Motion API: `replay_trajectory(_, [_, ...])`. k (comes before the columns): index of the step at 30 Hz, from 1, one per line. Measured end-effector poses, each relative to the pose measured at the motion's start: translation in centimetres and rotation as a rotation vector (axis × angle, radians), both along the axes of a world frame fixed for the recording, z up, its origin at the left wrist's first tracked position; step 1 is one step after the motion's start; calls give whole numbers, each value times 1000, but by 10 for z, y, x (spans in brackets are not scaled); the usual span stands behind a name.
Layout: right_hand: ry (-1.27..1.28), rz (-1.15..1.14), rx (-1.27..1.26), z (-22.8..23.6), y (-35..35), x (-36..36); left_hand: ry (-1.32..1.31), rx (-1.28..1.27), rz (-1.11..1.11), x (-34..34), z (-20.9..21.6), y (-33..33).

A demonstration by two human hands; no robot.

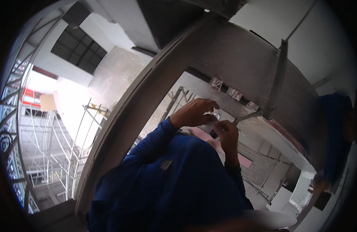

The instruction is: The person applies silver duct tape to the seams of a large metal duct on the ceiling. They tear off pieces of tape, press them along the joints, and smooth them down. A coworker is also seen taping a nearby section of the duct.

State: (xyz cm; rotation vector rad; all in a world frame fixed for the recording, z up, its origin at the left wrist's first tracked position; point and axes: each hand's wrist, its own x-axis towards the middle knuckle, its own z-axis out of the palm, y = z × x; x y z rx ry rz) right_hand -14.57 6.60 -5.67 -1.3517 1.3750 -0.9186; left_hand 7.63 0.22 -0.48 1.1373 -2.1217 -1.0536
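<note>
My left hand (194, 112) is in the middle of the view, its fingers bent and its thumb reaching toward my right hand. Just to the right and slightly lower, my right hand (227, 136) has its fingers curled inward, almost meeting the left thumb. A small pale thing (207, 127) shows between the two hands and seems to be held by both. Its kind is too blurred and too dark to make out. Both forearms wear blue sleeves.
A grey metal beam (128, 100) slants past on my left. Steel plates (244, 54) and a brace (277, 77) stand ahead. White scaffold poles (50, 150) lie far below left. At the right, another person in a blue sleeve (335, 131) reaches down. A pink board (244, 160) lies below.
</note>
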Motion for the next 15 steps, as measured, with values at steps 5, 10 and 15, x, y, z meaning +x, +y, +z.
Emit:
replay_trajectory(5, [-71,34,108,-2,-1,-8,45,12,49,-1,-9,8])
replay_trajectory(10, [-7,158,61,0,7,-25,61,-10,148,-10,-28,30])
replay_trajectory(15, [47,162,32,7,-2,-35,-51,61,176,-20,-23,31])
